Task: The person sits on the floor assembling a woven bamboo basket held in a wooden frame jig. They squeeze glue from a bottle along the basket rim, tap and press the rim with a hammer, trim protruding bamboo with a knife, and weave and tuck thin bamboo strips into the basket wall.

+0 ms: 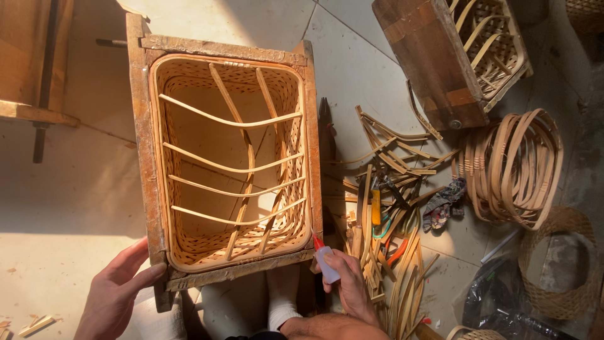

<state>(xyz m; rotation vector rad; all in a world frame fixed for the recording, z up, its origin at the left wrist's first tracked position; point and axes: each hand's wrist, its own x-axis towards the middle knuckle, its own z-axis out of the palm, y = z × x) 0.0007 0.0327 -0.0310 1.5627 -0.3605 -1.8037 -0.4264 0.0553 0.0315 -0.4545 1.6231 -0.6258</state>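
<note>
A woven bamboo basket (182,82) sits inside a worn wooden box frame (139,138), with thin bamboo strips crossing its inside. My left hand (116,293) rests with its fingers on the frame's near left corner. My right hand (349,286) grips a small white glue bottle (326,264) with a red nozzle. The nozzle tip points at the frame's near right corner. My legs in white socks (282,296) lie under the frame's near edge.
Loose bamboo strips and small tools (384,220) lie on the tiled floor to the right. Beyond them are a coil of bamboo hoops (513,167), a second wooden frame with a basket (450,53), a round woven rim (557,264) and a wooden bench (31,56) at far left.
</note>
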